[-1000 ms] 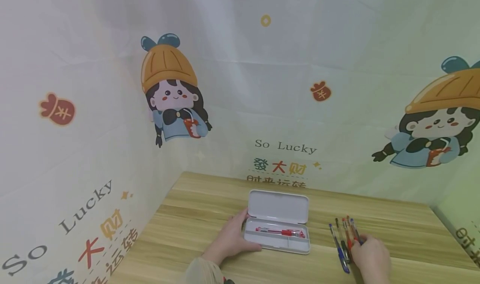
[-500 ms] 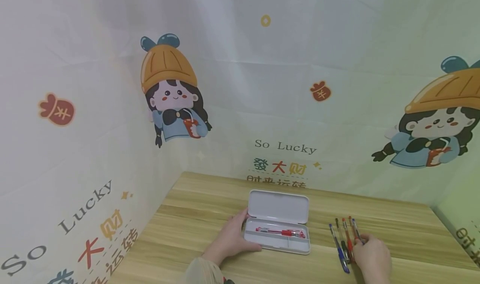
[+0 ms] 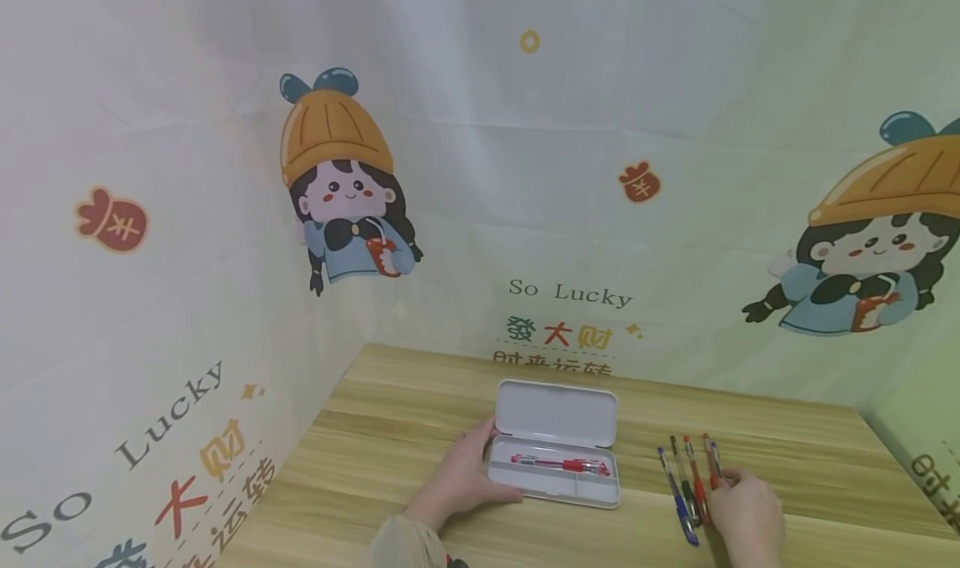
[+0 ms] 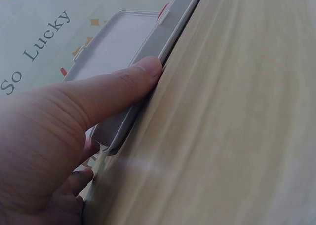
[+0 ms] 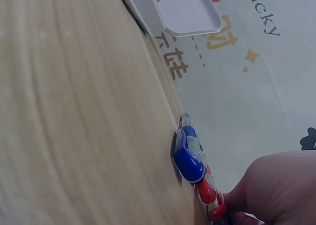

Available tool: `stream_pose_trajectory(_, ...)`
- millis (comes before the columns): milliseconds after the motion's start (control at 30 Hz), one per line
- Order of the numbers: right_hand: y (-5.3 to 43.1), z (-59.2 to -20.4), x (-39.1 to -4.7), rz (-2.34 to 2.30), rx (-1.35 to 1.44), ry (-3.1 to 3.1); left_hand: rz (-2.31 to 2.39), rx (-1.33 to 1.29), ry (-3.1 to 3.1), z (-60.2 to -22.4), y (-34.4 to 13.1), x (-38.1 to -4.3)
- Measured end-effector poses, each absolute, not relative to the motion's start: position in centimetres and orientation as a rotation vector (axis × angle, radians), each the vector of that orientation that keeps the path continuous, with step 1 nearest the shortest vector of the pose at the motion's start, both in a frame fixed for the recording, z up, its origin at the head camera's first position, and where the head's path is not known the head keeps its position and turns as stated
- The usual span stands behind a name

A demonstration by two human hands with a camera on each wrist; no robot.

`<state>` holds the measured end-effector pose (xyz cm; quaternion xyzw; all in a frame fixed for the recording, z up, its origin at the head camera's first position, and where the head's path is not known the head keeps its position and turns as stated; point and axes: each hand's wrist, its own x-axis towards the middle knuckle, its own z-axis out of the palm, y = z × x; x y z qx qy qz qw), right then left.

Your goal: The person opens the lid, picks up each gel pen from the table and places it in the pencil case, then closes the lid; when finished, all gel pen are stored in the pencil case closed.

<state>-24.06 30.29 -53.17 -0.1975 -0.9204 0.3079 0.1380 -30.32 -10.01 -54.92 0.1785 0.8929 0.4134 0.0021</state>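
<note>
An open white pencil case (image 3: pixel 557 412) stands on the table, a red gel pen (image 3: pixel 573 465) lying in its long compartment. My left hand (image 3: pixel 463 475) grips the case's left end; in the left wrist view the thumb (image 4: pixel 123 87) lies along its front wall. To the right, a blue pen (image 3: pixel 681 504), a black pen (image 3: pixel 687 493) and a red pen (image 3: pixel 694 468) lie side by side. My right hand (image 3: pixel 746 514) pinches another red pen (image 3: pixel 707 446) and a second blue pen (image 3: pixel 716 454) at the row's right side. The fingertips there are partly hidden.
The wooden table (image 3: pixel 420 393) meets a printed cloth backdrop (image 3: pixel 465 218) along its back and left edges. The raised lid stands toward the back. Bare tabletop separates the case from the pens.
The far ends of the two rightmost pens have shifted right, away from the other pens, with the right hand moving only slightly. The left hand and the case have stayed put.
</note>
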Motion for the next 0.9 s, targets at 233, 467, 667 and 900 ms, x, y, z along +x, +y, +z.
stream_pose_trajectory(233, 30.4, -53.1, -24.2, 0.87, -0.59, -2.699, 1.295, 0.557, 2.796, -54.7, -10.0, -30.2)
stream_pose_trajectory(467, 30.3, -53.2, -24.2, 0.858, -0.612, -2.71, 1.305, 0.559, 2.788, -54.8, -10.0, -30.3)
stream_pose_trajectory(667, 29.9, -52.6, -24.2, 0.838, -0.575, -2.675, 1.315, 0.572, 2.79, -54.7, -10.0, -30.2)
stream_pose_trajectory(900, 27.6, -50.8, -24.5, 0.787, -0.441, -2.619, 1.293, 0.566, 2.809, -54.6, -10.0, -30.1)
